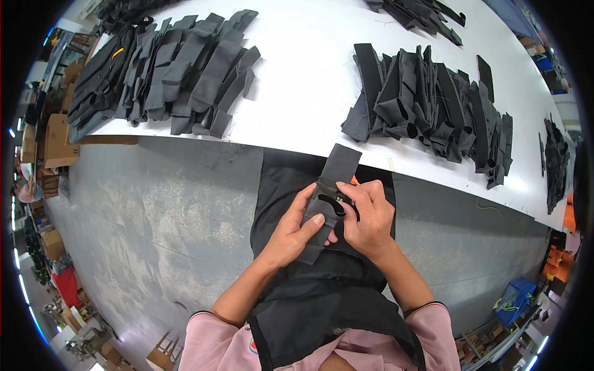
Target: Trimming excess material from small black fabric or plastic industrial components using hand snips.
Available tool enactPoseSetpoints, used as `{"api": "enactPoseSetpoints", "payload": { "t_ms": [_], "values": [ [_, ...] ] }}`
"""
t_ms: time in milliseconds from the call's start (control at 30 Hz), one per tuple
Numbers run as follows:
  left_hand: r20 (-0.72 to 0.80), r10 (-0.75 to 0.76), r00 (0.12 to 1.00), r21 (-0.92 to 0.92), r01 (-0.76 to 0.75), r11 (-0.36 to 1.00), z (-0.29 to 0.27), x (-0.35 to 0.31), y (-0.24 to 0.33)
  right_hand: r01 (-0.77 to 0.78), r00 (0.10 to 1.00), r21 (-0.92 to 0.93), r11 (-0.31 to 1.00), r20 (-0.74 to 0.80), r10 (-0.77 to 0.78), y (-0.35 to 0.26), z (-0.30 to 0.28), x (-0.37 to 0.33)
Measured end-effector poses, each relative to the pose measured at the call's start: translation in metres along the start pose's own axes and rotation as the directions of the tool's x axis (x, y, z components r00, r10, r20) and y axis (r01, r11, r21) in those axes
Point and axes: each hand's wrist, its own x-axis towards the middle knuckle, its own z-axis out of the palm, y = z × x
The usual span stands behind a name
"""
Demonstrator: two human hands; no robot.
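A flat dark grey fabric strip [342,162] is held slantwise in front of my body, its upper end over the table's near edge. My left hand [294,230] grips the strip from the left, thumb on top near a stitched part and the other fingers mostly behind. My right hand [369,217] is closed at the strip's right side. Its fingers pinch a small black curved piece [331,204] that lies across the strip; its kind is partly hidden by the fingers. A bit of orange [354,180] shows beside the right fingertips.
On the white table [297,93] lie piles of grey fabric strips at left [185,74] and right [427,105], with more at the far edge. A black apron [278,185] covers my lap. Cardboard boxes [60,141] stand at left, a blue basket [515,301] at lower right.
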Motion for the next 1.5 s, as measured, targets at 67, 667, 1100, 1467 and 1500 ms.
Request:
{"api": "enactPoseSetpoints", "payload": {
  "t_ms": [67,667,1100,1467,1500],
  "values": [
    [0.005,-0.008,1.0,-0.007,0.008,1.0,0.0,-0.001,0.0,-0.007,1.0,-0.009,1.0,-0.023,0.007,-0.001,0.001,0.0],
    [-0.067,-0.052,0.996,0.006,0.053,0.999,0.002,0.002,0.002,-0.275,0.961,0.185,0.943,0.073,0.266,-0.002,0.0,0.001],
    [-0.207,-0.039,0.978,0.19,0.079,0.979,0.046,0.029,0.007,0.023,0.999,0.102,0.995,0.038,-0.027,0.055,-0.022,0.016],
    [-0.407,-0.072,0.91,-0.206,-0.014,0.978,0.072,0.036,0.018,-0.301,0.944,0.539,0.787,0.287,0.164,0.07,-0.027,0.053],
    [-0.431,-0.048,0.901,-0.243,-0.065,0.968,0.072,0.036,0.018,-0.318,0.936,0.56,0.765,0.317,0.157,0.074,-0.021,0.052]
  ]
}}
